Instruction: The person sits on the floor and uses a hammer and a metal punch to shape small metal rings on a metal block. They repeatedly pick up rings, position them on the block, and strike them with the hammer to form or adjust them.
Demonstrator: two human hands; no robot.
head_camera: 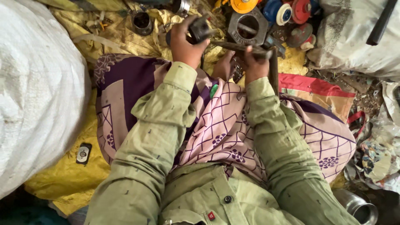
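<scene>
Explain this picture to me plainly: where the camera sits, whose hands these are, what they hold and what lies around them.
The camera sits on a person's head and looks down over their green sleeves and patterned lap. The left hand grips a small dark metal part. The right hand is closed around a rusty metal bar that lies across in front of them. Beyond it rests a grey hexagonal metal ring, beside coloured round spools. All this lies on a yellow sheet, with a big white sack on the left and a steel cup at bottom right.
</scene>
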